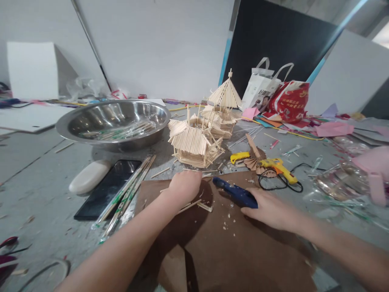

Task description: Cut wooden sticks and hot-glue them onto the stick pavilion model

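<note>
My left hand [186, 187] is closed, its knuckles away from me, over the far part of a brown paper sheet [243, 247]. Whatever its fingers hold is hidden. In my right hand [272, 207] is a long dark blue tool [234, 191], its far end pointing toward the left hand; its exact kind does not show. Short cut stick pieces [205, 207] and pale crumbs lie on the paper between the hands. Just beyond the left hand stands a small hexagonal roofed model [191, 140] of wooden sticks. A second stick model with a pointed roof [226, 94] stands behind it.
At left are a steel basin [114, 140] holding wrapped sticks, a black phone [111, 188], a white oval object [89, 176] and wrapped chopsticks [126, 194]. To the right lies a yellow glue gun [278, 167] with its black cord. Bags [288, 101] stand behind.
</note>
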`<state>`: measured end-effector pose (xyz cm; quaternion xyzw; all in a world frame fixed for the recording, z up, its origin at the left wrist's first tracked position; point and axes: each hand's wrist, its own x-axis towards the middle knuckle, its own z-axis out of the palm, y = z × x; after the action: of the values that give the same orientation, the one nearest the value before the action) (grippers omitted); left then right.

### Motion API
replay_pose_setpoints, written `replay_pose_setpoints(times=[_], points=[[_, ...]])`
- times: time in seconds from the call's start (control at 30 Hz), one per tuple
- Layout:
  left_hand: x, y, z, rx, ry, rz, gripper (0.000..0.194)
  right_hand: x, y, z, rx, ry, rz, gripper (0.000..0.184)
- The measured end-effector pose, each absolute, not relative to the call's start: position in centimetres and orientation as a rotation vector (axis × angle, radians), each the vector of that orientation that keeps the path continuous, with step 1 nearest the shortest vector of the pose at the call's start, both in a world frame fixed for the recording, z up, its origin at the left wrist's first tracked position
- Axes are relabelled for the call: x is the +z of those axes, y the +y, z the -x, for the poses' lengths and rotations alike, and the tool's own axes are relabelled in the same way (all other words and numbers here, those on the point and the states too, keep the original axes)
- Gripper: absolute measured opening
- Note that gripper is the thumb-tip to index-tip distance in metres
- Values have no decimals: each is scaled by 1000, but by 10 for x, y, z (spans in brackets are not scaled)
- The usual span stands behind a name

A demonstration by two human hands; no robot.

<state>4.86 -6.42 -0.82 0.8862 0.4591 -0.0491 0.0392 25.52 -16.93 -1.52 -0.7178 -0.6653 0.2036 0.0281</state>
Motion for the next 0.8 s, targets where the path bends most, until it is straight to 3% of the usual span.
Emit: replay_pose_setpoints(times=[0.2, 0.43, 0.57, 0.8], points=[[-17, -56, -48, -144, 1453, -2656, 26, -36, -176, -256, 222, -2284, 2153, 75], [-19, -55, -50, -49, 1445, -2612, 28, -15, -114, -254, -71, -2440, 1845, 31], [-22, -54, -49, 32, 1418, -2620, 28, -17, -70, -244, -243, -2680, 1830, 25], [-26, -52, -48, 177, 1367, -2590, 31, -30, -51, -235, -164, -2717, 1792, 21]])
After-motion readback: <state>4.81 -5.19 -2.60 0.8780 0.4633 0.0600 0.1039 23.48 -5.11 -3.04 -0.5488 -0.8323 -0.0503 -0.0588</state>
